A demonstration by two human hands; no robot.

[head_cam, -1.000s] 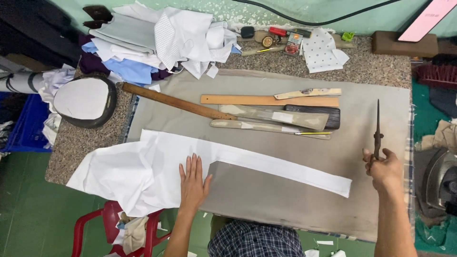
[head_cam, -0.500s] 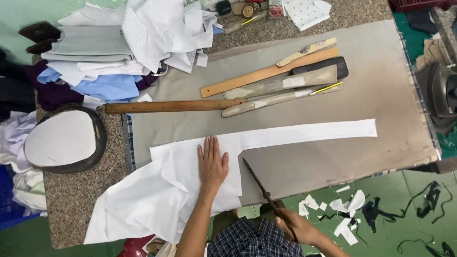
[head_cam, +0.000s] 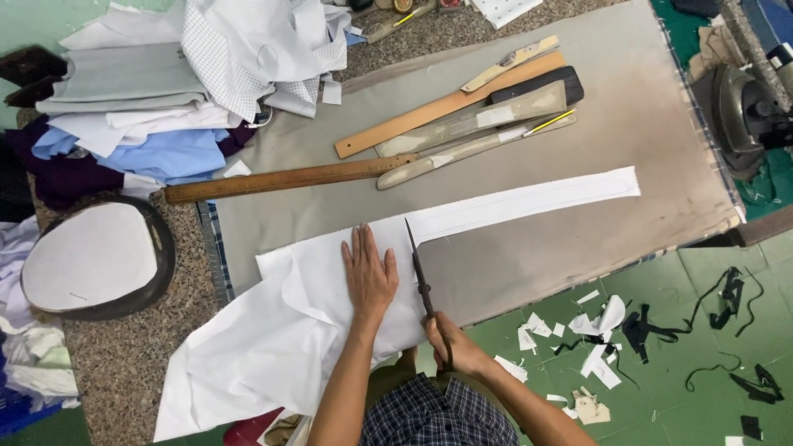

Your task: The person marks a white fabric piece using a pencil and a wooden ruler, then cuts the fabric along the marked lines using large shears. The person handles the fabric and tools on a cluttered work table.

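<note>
White fabric piece (head_cam: 330, 306) lies on grey padded table (head_cam: 644, 107), left hand (head_cam: 369, 277) flat on it, fingers spread. Right hand (head_cam: 450, 347) grips scissors (head_cam: 420, 277) handles, closed blades over the cloth edge. Wooden rulers (head_cam: 281, 179) lie well beyond.

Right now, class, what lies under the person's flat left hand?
The left hand presses on white fabric, which lies on the grey padded table cover. Whether anything sits between fabric and cover is hidden.

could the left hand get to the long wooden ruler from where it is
Probably yes. The left hand lies flat on the white cloth, and only bare grey table cover separates it from the wooden ruler just beyond.
</note>
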